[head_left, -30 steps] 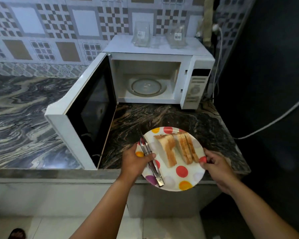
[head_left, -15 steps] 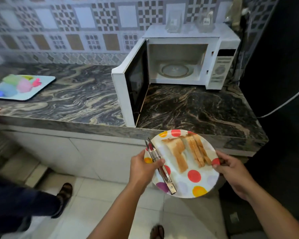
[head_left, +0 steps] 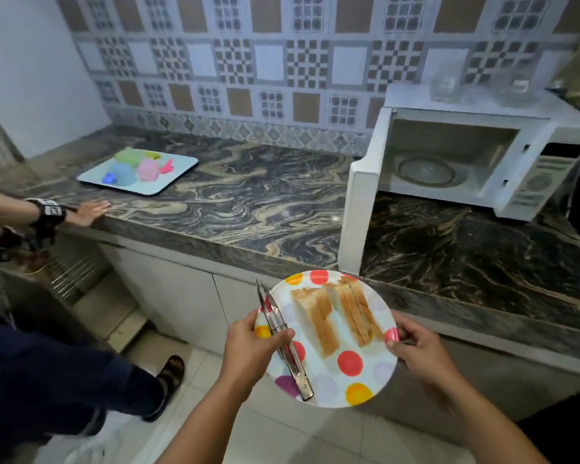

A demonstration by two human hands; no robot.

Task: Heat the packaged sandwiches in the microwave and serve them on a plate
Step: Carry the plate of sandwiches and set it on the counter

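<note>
Both hands carrying the plate (head_left: 329,383) in the air, off the front edge of the desk (head_left: 248,209), over the floor. Left hand (head_left: 248,349) gripping the plate's left rim, thumb also pinning the metal tongs (head_left: 283,339) flat against it. Right hand (head_left: 422,353) pinching the right rim, fingers curled under. So both grips closed on the plate, none free.

Sandwiches (head_left: 337,316) on the plate's far half, two stacks of triangular slices standing on edge, leaning together. No packaging visible on them.

Handling guess: plate thin and light, likely melamine or plastic, glossy so slippery. Sandwiches soft, loose, top-heavy on edge; any tilt probably topples or slides them. Tongs smooth steel, free to skate if the thumb lifts. Best hold: opposite rims, level, as now. To move slices: tongs across the crust sides, light squeeze, bread crushes easily.

Further out: desk front edge just beyond the plate. Another person's hand (head_left: 89,209) resting on the front edge, far left. Tray (head_left: 181,165) with coloured items toward the back left. Microwave (head_left: 466,152) at the back right, door (head_left: 359,209) swung open, cavity empty, glass turntable bare.

Heating looks done; serving step, set-down pending.
</note>
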